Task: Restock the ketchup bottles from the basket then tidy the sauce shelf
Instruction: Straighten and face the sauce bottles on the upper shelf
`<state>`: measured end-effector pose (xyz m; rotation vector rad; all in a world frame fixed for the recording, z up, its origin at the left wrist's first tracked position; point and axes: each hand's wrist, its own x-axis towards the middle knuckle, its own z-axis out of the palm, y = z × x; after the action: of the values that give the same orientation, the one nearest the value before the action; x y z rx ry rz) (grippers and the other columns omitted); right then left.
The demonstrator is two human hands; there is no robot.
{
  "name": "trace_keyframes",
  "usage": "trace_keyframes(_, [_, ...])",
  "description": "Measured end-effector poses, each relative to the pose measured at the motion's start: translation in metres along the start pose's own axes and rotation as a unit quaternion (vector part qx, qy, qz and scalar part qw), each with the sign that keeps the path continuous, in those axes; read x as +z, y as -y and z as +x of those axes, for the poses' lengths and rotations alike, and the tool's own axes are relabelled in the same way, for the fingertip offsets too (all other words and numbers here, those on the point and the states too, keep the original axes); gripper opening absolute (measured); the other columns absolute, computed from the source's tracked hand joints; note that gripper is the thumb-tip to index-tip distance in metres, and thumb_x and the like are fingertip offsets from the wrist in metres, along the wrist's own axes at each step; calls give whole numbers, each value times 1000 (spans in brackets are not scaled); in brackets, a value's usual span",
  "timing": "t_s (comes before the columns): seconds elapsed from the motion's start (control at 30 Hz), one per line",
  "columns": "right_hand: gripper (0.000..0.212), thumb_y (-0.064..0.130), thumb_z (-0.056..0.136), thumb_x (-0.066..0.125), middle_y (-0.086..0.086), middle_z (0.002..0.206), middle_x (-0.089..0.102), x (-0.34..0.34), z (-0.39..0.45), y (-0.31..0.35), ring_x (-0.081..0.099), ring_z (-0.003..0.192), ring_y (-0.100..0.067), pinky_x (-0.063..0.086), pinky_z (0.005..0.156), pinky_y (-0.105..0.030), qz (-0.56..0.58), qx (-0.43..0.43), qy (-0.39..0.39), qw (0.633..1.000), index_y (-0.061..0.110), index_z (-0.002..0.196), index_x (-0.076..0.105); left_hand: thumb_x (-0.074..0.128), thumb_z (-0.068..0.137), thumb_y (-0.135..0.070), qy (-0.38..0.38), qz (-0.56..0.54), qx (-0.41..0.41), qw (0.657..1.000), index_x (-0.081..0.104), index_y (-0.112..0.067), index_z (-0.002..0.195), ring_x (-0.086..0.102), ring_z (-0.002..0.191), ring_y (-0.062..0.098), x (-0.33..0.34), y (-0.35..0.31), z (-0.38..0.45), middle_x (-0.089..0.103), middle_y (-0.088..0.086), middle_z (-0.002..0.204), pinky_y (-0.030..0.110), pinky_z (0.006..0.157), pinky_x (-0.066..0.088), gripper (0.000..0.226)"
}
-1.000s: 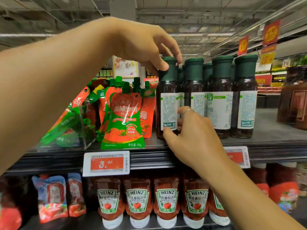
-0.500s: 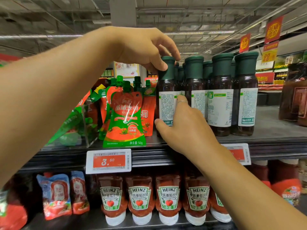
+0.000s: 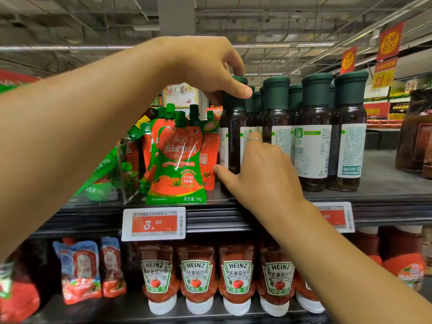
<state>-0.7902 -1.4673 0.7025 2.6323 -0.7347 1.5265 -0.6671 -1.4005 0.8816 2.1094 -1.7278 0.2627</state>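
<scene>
A dark glass sauce bottle (image 3: 233,141) with a green cap stands at the left end of a row of like bottles (image 3: 313,136) on the upper shelf (image 3: 385,197). My left hand (image 3: 210,66) pinches its green cap from above. My right hand (image 3: 261,174) wraps around its lower body, thumb on the left side, a ring on one finger. The bottle's white label faces partly sideways. Upside-down Heinz ketchup bottles (image 3: 196,277) line the lower shelf. No basket is in view.
Red-and-green tomato sauce pouches (image 3: 177,160) stand left of the bottle, next to a clear plastic divider (image 3: 126,169). A price tag reading 3.50 (image 3: 153,224) hangs on the shelf edge. Blue-red pouches (image 3: 79,270) sit lower left. Brown jars (image 3: 416,136) stand far right.
The bottle has turned in my hands: its white label, earlier facing front, now faces partly sideways. My right hand has slid higher up the bottle's body. My left hand stays on the cap.
</scene>
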Motion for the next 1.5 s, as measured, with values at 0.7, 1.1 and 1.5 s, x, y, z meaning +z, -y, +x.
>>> trace_keyframes(0.7, [54,51,86,71,-2,73,53,-4,-8,-2,63,80,-32,33,59,-28,47,2,-2,999,9,114,51,61,76,-80,-83,113,10,990,66,-29,123,69,62,5,8,-4,-5,64,-15,80,27,72,49,69])
trace_keyframes(1.1, [58,55,77,79,1,110,71,-4,3,-14,66,104,-22,54,79,-32,125,36,116,985,20,117,57,73,89,-29,-2,-56,97,994,69,-39,117,68,106,11,1,8,-20,65,-9,124,36,91,59,30])
trace_keyframes(1.5, [62,67,71,77,-5,95,67,-7,1,-6,63,90,-27,38,61,-29,102,47,57,992,17,98,55,76,88,-36,-32,-39,60,997,70,-49,114,67,105,1,2,1,-26,70,-13,115,12,78,55,29])
